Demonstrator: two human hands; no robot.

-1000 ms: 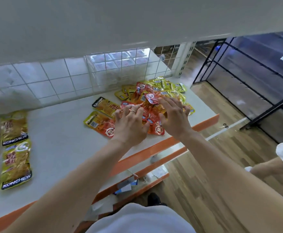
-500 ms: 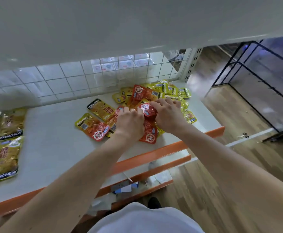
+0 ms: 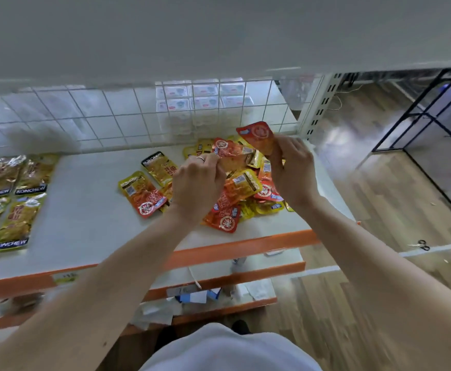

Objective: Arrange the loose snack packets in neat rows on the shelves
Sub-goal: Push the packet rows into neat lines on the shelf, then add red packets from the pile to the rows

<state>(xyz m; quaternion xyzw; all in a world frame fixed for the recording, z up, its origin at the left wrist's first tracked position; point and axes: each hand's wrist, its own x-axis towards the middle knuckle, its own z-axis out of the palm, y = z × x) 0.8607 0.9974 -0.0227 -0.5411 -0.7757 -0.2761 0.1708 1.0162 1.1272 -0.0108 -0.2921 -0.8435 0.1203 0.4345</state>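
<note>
Over the loose pile (image 3: 229, 207) on the shelf (image 3: 85, 223), the left hand (image 3: 196, 190) apparently pinches an orange packet (image 3: 232, 156) while the right hand (image 3: 292, 170) grips a red packet (image 3: 256, 135).

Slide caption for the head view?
Left hand holds an orange packet, right hand a red packet, above the loose pile on the shelf.

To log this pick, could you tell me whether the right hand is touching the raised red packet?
Touching. The head view shows the right hand pinching the lower edge of the red packet, holding it above the pile.
</note>
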